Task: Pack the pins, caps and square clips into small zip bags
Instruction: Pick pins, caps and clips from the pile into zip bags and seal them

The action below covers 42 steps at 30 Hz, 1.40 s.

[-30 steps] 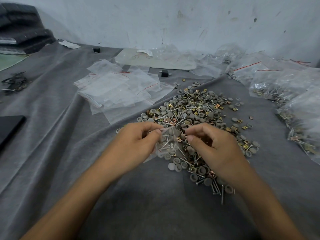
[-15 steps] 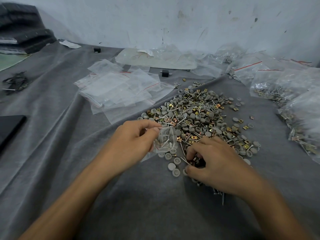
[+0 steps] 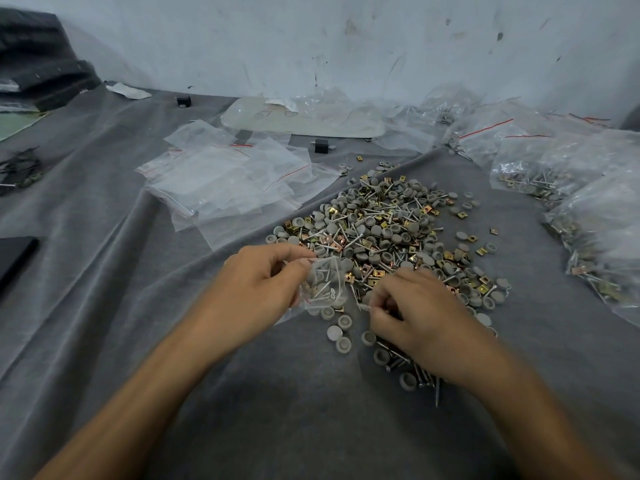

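The left hand (image 3: 263, 289) is pinching the small zip bag (image 3: 323, 289) by its mouth, and the right hand (image 3: 422, 313) is curling its fingers round what's looking like a pin (image 3: 364, 307) just beside it. Bag's looking floppy and slick, so I'm guessing the top edge is the spot to grip. It's clear, with screws showing inside, and it's hanging over the near edge of the pile (image 3: 381, 230) on the bench (image 3: 104, 271).

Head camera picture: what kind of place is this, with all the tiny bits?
Probably a small workshop's packing bench. A heap of grey round caps, metal pins and gold square clips lies on grey cloth, beside a pile of empty clear zip bags, with filled clear bags at the right.
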{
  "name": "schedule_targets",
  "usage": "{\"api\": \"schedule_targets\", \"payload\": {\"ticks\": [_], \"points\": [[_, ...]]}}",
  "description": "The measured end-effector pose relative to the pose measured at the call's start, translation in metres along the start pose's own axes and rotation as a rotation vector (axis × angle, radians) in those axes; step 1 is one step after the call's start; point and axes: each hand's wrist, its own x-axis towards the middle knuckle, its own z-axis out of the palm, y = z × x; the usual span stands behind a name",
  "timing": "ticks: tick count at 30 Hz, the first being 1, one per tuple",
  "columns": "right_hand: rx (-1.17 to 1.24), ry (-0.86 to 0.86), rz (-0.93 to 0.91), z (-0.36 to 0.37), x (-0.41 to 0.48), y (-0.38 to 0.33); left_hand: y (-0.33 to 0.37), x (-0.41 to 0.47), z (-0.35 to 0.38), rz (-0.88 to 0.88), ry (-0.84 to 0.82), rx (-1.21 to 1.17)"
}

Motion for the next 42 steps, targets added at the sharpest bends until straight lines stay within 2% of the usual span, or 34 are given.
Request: {"api": "schedule_targets", "payload": {"ticks": [3, 5, 9, 12, 19, 26, 32, 35, 38, 42], "points": [[0.270, 0.180, 0.011, -0.003, 0.001, 0.001, 0.001, 0.000, 0.001, 0.007, 0.001, 0.015], [0.472, 0.238, 0.008, -0.004, 0.002, -0.002, 0.001, 0.000, 0.002, 0.007, -0.005, 0.012], [0.659, 0.276, -0.014, 0.002, 0.004, -0.012, 0.002, -0.001, 0.006, 0.013, -0.018, -0.005], [0.736, 0.243, -0.040, 0.008, 0.006, -0.020, 0.005, -0.003, 0.010, 0.035, -0.035, -0.002], [0.550, 0.264, -0.026, 0.019, 0.006, -0.025, 0.007, -0.004, 0.008, 0.043, -0.038, -0.005], [0.713, 0.345, -0.017, 0.017, 0.009, -0.022, 0.009, -0.004, 0.007, 0.054, -0.043, -0.030], [0.694, 0.366, -0.003, 0.013, 0.011, -0.015, 0.006, -0.004, 0.007, 0.039, -0.042, -0.026], [0.619, 0.341, -0.021, 0.012, 0.010, -0.012, 0.007, -0.003, 0.007, 0.038, -0.032, -0.025], [0.392, 0.281, -0.072, 0.013, 0.008, -0.009, 0.005, -0.003, 0.007, 0.052, -0.026, 0.006], [0.346, 0.084, -0.102, 0.016, 0.007, -0.009, 0.005, -0.004, 0.007, 0.058, -0.031, -0.032]]}}
